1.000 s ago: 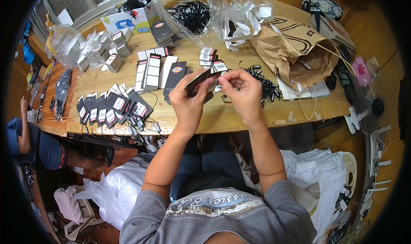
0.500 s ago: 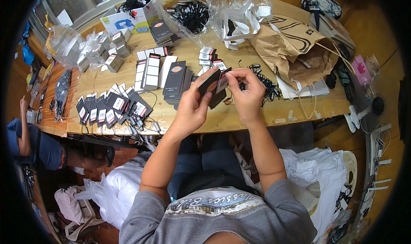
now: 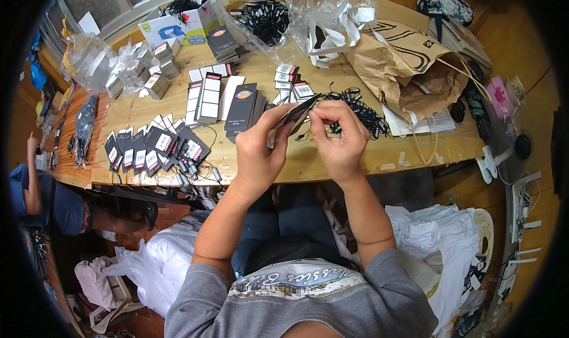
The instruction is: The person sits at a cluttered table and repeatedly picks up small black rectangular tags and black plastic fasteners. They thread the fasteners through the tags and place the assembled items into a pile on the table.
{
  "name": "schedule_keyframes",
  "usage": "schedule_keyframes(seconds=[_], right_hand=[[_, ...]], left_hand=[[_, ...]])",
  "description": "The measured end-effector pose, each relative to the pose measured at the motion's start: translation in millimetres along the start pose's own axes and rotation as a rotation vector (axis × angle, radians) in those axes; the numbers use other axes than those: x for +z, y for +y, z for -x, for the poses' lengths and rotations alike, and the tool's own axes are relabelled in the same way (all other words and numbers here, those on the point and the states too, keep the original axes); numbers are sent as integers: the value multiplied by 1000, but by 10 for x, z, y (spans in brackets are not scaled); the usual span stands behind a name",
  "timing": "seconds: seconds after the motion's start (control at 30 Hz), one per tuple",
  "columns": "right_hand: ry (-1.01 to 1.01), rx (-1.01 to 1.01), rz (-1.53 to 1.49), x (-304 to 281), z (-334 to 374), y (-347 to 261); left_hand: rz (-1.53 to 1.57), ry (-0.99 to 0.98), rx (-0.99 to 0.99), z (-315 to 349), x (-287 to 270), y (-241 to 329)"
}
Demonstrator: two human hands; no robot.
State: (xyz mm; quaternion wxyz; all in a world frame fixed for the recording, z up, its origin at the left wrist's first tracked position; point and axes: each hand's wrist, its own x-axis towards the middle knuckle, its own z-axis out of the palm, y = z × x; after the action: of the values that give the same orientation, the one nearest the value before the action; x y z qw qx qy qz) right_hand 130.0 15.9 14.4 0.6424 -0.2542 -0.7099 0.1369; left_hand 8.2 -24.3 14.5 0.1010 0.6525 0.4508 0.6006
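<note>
My left hand [image 3: 261,151] is closed around black cardboard hang tags [image 3: 301,111], held tilted above the table's front edge. Thumb and fingers of my right hand [image 3: 338,139] are pinched together at the right end of these tags; what lies between the fingertips is too small to make out. A dark cord end shows just below the tags. Beyond my left hand stands a stack of black hang tags [image 3: 242,110]. White label cards with red ends [image 3: 287,77] lie behind the held tags. Past my right hand is a heap of black tag strings [image 3: 358,110].
Strung black tags with barcode stickers [image 3: 151,145] fan out at the left front. A brown paper bag [image 3: 409,65] lies at the right. White label strips [image 3: 209,98], bagged card bundles [image 3: 98,65] and a box [image 3: 189,27] stand farther back. Another person's arm [image 3: 32,172] is far left.
The held tags have turned more edge-on, hiding their printed face. My right hand has moved slightly down and left, its fingers drawn closer together. My left hand has shifted slightly.
</note>
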Motion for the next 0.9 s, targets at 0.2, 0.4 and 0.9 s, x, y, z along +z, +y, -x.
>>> schedule_keyframes(seconds=[0.2,0.4,0.9], right_hand=[[-25,139,-99,-5,20,-32],[-80,502,-530,-68,14,-20],[-120,364,-350,-52,132,35]], left_hand=[[-198,46,172,50,30,23],[-323,70,470,5,73,-84],[127,-85,-119,-50,-114,-56]])
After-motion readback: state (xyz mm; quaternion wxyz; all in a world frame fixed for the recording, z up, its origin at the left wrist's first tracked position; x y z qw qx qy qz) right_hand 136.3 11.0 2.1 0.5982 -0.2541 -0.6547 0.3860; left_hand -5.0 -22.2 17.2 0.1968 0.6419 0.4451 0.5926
